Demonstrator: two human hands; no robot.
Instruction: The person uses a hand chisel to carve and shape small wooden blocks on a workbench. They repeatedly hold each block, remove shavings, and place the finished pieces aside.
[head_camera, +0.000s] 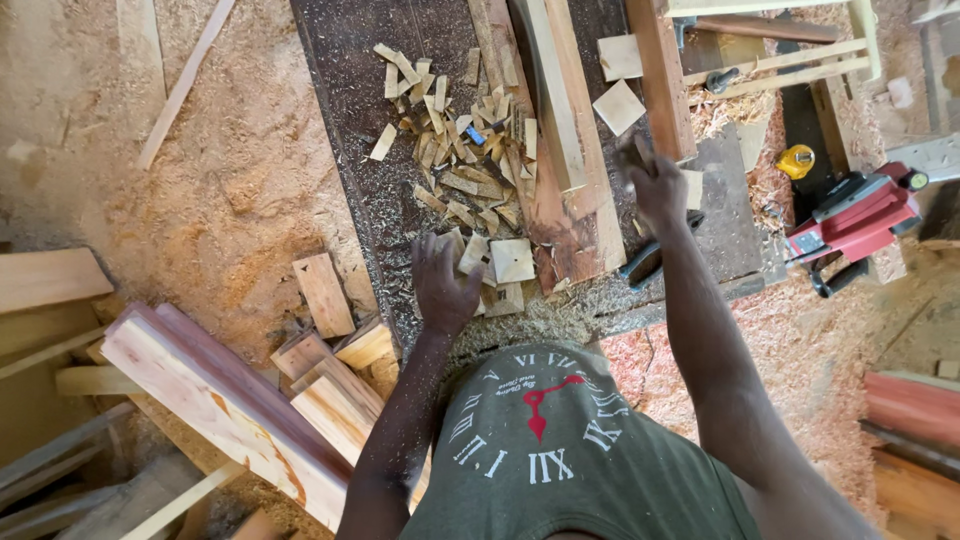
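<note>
My left hand hovers with fingers spread over the near edge of a dark workbench, just beside a few square wood offcuts. A heap of small wood scraps lies farther up the bench. My right hand reaches out over the bench's right part, blurred, near long wooden planks and a dark tool. Whether it holds anything I cannot tell.
A red power planer and a yellow tape measure lie at the right on shavings. Thick boards and short blocks are stacked at the lower left. Sawdust covers the ground.
</note>
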